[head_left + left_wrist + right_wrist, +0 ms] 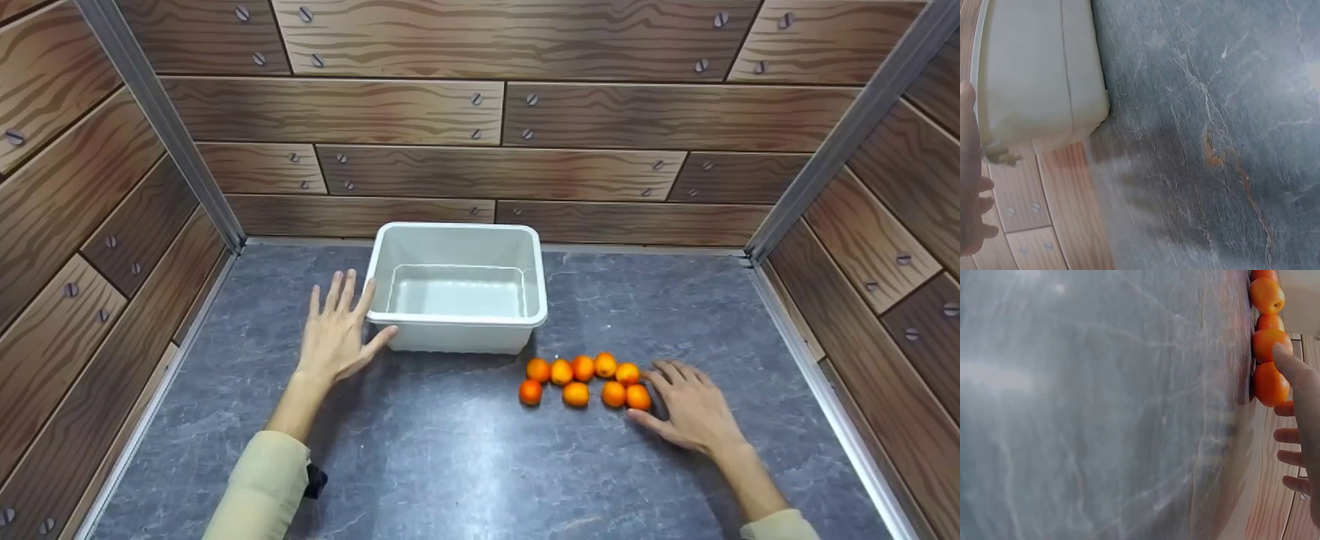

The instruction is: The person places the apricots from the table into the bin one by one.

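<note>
A pale grey plastic basin (457, 335) stands toward the back of the tabletop, nothing inside it. My left hand (335, 337) is beside its left wall, fingers spread and straight, thumb near the front left corner. To the front right of the basin, several small orange-red oval fruits (576, 394) lie in two loose rows. At their right end is my right hand (694, 405), its fingers loosely bent, with thumb and forefinger on either side of the end fruits. In the right wrist view its thumb overlaps an orange fruit (1268, 343).
The grey marbled tabletop (420, 450) is bounded by wood-patterned panels (480, 172) at the back and both sides. Metal edge strips (825, 390) run along the sides. A black wrist device (315, 481) sits at the left sleeve.
</note>
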`<move>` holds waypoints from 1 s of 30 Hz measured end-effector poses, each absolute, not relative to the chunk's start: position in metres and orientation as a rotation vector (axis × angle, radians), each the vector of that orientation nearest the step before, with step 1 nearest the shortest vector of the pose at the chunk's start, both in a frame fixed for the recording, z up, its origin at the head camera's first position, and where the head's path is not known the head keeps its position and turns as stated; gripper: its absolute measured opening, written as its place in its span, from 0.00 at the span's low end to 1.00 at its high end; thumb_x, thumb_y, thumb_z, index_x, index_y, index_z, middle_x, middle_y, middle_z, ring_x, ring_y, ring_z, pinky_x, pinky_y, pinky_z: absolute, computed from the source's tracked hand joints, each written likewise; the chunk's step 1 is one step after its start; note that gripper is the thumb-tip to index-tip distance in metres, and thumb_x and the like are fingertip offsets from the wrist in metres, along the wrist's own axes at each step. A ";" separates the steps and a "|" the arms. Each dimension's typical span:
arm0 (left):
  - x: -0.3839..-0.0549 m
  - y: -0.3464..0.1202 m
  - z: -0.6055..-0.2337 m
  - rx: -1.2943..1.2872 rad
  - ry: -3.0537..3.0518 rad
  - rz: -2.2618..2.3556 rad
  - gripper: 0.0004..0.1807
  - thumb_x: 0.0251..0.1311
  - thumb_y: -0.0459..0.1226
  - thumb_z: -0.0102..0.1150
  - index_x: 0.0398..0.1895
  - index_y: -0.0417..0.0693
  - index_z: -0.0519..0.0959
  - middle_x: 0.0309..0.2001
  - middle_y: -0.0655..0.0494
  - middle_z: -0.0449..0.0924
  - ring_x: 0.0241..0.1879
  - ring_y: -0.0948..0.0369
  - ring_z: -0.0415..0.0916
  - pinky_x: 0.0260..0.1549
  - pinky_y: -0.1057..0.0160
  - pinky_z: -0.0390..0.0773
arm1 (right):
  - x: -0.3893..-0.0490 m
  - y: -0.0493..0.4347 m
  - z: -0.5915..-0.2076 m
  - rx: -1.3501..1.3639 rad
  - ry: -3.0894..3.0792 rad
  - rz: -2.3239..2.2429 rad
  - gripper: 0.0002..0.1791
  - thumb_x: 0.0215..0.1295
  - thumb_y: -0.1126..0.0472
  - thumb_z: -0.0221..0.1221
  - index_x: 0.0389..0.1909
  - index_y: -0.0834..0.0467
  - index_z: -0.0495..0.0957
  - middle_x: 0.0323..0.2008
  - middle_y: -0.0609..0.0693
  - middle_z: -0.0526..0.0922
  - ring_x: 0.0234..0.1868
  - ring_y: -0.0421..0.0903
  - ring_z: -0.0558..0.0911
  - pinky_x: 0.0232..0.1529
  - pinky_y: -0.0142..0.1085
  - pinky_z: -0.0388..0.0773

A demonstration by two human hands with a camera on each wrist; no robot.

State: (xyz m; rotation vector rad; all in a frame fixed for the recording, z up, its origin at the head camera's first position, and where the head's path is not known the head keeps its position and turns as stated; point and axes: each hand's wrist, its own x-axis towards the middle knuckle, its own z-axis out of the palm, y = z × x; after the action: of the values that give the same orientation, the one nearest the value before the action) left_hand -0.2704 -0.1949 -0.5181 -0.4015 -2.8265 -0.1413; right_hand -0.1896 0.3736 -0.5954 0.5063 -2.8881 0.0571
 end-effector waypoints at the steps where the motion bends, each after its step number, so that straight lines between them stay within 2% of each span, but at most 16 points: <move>1: -0.271 -0.195 -0.518 -0.402 -2.827 -0.145 0.51 0.68 0.71 0.49 0.85 0.52 0.57 0.84 0.37 0.53 0.86 0.41 0.47 0.82 0.32 0.50 | -0.190 0.373 -0.596 0.508 -2.885 0.055 0.43 0.63 0.25 0.63 0.62 0.56 0.81 0.63 0.62 0.82 0.65 0.65 0.80 0.67 0.63 0.76; 5: -0.271 -0.194 -0.517 -0.401 -2.817 -0.135 0.50 0.68 0.70 0.49 0.85 0.52 0.58 0.84 0.37 0.55 0.85 0.41 0.49 0.81 0.32 0.52 | -0.190 0.373 -0.596 0.516 -2.886 0.039 0.41 0.64 0.27 0.63 0.62 0.57 0.81 0.63 0.62 0.82 0.64 0.65 0.80 0.66 0.63 0.76; 13: -0.270 -0.194 -0.519 -0.401 -2.796 -0.116 0.49 0.69 0.69 0.50 0.84 0.51 0.59 0.83 0.37 0.57 0.85 0.41 0.50 0.81 0.32 0.53 | -0.190 0.374 -0.597 0.566 -2.838 0.009 0.30 0.65 0.34 0.66 0.53 0.55 0.84 0.59 0.61 0.84 0.60 0.64 0.82 0.63 0.62 0.79; 24: -0.272 -0.193 -0.518 -0.390 -2.802 -0.103 0.49 0.70 0.69 0.48 0.84 0.52 0.59 0.83 0.38 0.56 0.85 0.42 0.51 0.81 0.33 0.53 | -0.181 0.376 -0.591 0.590 -2.749 0.005 0.28 0.61 0.36 0.70 0.49 0.55 0.84 0.56 0.61 0.85 0.56 0.65 0.84 0.58 0.61 0.82; 30: -0.271 -0.193 -0.519 -0.380 -2.827 -0.117 0.48 0.71 0.69 0.47 0.85 0.53 0.58 0.84 0.38 0.53 0.86 0.43 0.48 0.82 0.33 0.51 | -0.180 0.374 -0.582 0.631 -2.658 0.020 0.27 0.58 0.36 0.72 0.46 0.54 0.84 0.55 0.60 0.86 0.57 0.63 0.84 0.60 0.59 0.81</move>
State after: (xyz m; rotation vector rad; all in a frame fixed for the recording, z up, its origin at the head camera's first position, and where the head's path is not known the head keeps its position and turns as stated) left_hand -0.2711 -0.1932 -0.5187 -0.3799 -2.8265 -0.1171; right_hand -0.1797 0.3738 -0.5815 0.6310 -2.6578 0.0196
